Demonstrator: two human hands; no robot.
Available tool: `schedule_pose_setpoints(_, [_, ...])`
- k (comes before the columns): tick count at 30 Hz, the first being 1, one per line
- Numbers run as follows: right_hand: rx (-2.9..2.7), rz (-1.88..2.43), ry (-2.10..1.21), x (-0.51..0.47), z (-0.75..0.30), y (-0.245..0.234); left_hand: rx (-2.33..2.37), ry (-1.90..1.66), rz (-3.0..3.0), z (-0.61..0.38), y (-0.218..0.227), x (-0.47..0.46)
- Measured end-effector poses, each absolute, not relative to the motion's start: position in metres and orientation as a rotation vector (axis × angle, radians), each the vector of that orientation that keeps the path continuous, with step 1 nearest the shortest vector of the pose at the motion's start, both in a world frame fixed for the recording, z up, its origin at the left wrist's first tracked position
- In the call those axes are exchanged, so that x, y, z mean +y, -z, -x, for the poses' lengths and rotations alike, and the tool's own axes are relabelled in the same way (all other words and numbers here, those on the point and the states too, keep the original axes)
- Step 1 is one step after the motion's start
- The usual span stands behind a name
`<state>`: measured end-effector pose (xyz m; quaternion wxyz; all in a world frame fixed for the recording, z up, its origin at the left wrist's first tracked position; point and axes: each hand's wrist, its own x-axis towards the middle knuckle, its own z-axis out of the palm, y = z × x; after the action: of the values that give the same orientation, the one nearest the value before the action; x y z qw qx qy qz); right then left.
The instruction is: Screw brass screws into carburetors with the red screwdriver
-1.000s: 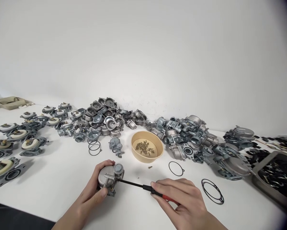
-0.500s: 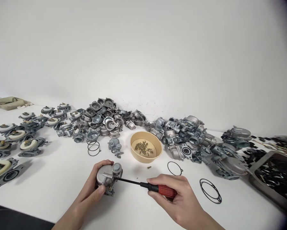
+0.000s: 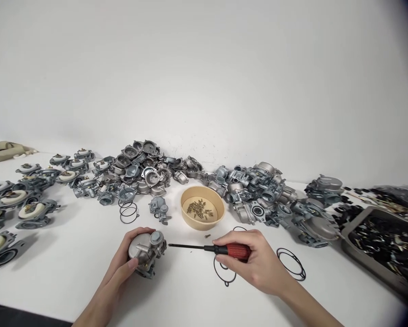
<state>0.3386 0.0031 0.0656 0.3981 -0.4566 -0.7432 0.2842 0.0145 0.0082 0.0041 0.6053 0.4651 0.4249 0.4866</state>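
Observation:
My left hand (image 3: 124, 259) is wrapped round a grey metal carburetor (image 3: 144, 250), its rounded bowl facing up and a round cap at its right side. In my right hand (image 3: 254, 263) is a screwdriver (image 3: 236, 251) with a red and black handle and a dark shaft. The screwdriver's tip points left and stands just apart from the carburetor. Under and beside my right hand lie black rubber gaskets (image 3: 226, 283), partly covered. A single brass screw (image 3: 207, 236) rests on the table, in front of a tan bowl (image 3: 186, 219) of small screws.
Carburetor bodies with white floats (image 3: 31, 210) stand at the left. Behind are heaps of metal bowls (image 3: 145, 168) and assembled carburetors (image 3: 258, 186). A metal tray (image 3: 351, 243) of dark parts is at the right. More gaskets (image 3: 291, 264) lie near it.
The screwdriver has come away from the carburetor, its tip now free in the air. My left hand has turned the carburetor slightly. The whole view has shifted a little to the right.

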Motion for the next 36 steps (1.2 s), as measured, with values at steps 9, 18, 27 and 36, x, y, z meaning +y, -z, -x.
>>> schedule_pose_setpoints(9, [-1.848,1.155,-0.839,-0.002,-0.326,-0.059,0.969,-1.123,-1.098,-0.015,-0.002,0.010])
schedule_pose_setpoints(18, [-1.882,1.115,-0.814,-0.006,-0.323,-0.059,1.018,-1.148,-1.074,-0.013,-0.005,0.012])
schedule_pose_setpoints(27, [-1.880,1.156,-0.817,-0.007,-0.318,-0.058,1.059,-1.195,-0.947,-0.019,-0.020,0.009])
schedule_pose_setpoints(36, [-1.878,1.256,-0.799,-0.006,-0.319,-0.055,1.066,-1.144,-0.868,-0.019,-0.021,0.010])
